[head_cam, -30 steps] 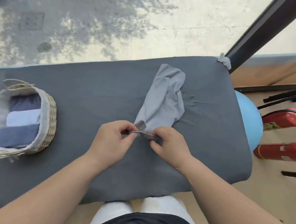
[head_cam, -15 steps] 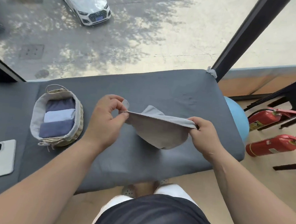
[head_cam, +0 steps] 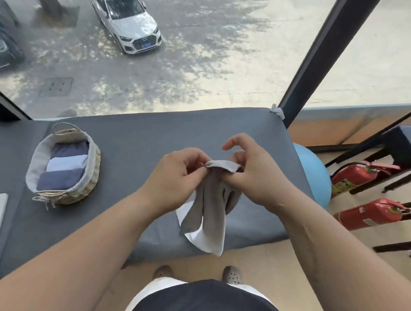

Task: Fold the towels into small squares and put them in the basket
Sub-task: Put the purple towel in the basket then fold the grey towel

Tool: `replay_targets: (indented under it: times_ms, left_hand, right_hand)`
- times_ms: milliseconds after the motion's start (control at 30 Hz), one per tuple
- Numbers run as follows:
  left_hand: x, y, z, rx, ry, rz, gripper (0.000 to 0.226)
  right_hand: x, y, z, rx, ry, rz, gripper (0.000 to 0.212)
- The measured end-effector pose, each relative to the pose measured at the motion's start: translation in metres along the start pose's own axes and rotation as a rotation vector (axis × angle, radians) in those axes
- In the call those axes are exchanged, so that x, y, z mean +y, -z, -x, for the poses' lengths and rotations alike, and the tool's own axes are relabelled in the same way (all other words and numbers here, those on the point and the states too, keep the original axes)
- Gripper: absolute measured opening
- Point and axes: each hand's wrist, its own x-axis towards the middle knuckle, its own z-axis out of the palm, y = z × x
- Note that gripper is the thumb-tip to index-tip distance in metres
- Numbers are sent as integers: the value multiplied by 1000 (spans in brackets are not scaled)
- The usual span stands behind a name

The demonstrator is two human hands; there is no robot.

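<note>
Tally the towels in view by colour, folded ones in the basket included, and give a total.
Dark blue, folded in the basket: 2
Light blue, folded between them: 1
Grey towel, held up by left hand and right hand: 1
Total: 4

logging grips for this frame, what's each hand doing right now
Left hand: closed, pinching the top edge of the grey towel.
Right hand: closed on the same edge; the towel hangs down between them.
</note>
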Motion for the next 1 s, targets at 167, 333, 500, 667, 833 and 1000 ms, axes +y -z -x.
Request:
replay_targets:
  times_ms: [167,333,500,667,833,1000]
  left_hand:
    - [37,-67,-11,-2,59,51,18]
    - [53,-104,-23,199,187,33,15]
    - [36,-104,-13,306,379,99,17]
    - [27,-86,-5,534,314,95,19]
    - [8,-77,-6,836,315,-7,21]
    - [-44,-74,7,897,515,22,22]
  right_hand:
    - [85,37,23,-140,-92,68,16]
    - [159,66,36,-283,-201,133,28]
    - [164,92,37,-172,-69,153,40]
    - [152,125,29,-329,7,315,38]
    - [210,115,22,-452,-47,875,25]
    - [276,120,47,-485,-335,940,17]
